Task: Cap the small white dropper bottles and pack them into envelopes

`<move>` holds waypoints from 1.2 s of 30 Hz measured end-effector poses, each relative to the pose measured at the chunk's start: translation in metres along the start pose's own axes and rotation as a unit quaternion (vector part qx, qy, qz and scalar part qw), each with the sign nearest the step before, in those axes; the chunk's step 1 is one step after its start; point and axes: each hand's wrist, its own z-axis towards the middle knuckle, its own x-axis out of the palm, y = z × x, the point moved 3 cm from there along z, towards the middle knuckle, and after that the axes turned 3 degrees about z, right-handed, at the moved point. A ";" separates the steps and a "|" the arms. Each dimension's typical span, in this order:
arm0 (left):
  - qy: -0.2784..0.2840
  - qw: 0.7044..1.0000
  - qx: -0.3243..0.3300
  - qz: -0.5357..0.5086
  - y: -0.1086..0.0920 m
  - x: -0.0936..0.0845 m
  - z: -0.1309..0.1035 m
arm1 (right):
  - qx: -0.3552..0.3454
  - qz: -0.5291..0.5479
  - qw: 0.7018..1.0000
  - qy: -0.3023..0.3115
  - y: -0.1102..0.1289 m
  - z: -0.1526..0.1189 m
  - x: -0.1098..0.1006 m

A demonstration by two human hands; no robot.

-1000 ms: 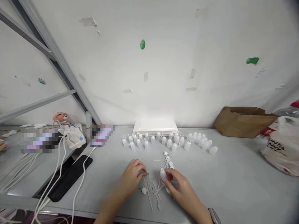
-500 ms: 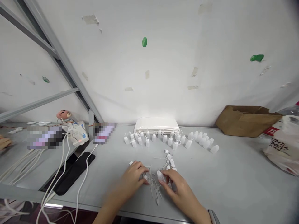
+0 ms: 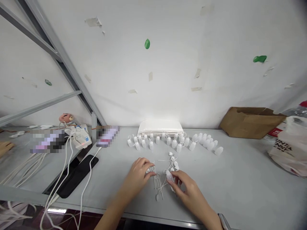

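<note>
My right hand (image 3: 189, 188) grips a small translucent squeeze bottle (image 3: 169, 175), its neck tilted up and leftward. My left hand (image 3: 137, 175) has thumb and fingers closed around a white cap (image 3: 148, 171), partly hidden by the fingers. Between the hands lies a loose heap of thin white strapped pieces (image 3: 158, 185). More white caps (image 3: 176, 165) with looped straps lie just beyond the right fingertips. Farther back, several capped bottles (image 3: 151, 145) stand in loose rows. To their right is a group of uncapped bottles (image 3: 211, 145).
A white flat stack (image 3: 160, 127) rests against the wall behind the bottles. At right are a brown paper bag (image 3: 251, 124) and a plastic bag (image 3: 287, 147). On the left lie a black power bank (image 3: 78, 175), white cables (image 3: 87, 182), a phone (image 3: 107, 135) and a power strip (image 3: 81, 137).
My right hand has shifted slightly right with the bottle. My left hand has moved a little up and right, its fingertips still closed. The strapped pieces between the hands have shifted somewhat.
</note>
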 end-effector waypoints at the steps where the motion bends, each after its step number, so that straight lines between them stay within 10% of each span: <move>1: 0.014 1.000 0.000 -0.001 -0.002 0.002 0.000 | 0.002 0.000 1.000 -0.001 0.000 0.000 -0.001; 6: 0.060 0.998 -0.019 -0.005 -0.008 0.013 0.006 | 0.001 -0.002 1.000 0.002 0.001 -0.001 -0.002; 12: -0.011 0.990 -0.067 -0.124 -0.011 0.004 0.012 | 0.013 0.009 1.000 -0.013 0.002 0.001 -0.004; 22: -0.104 0.858 -0.200 -0.462 -0.025 0.004 0.009 | 0.062 0.065 0.996 -0.013 0.016 0.009 0.013; 36: -0.135 0.934 -0.051 -0.326 -0.028 -0.003 0.001 | 0.066 0.061 0.996 -0.023 0.009 0.010 0.015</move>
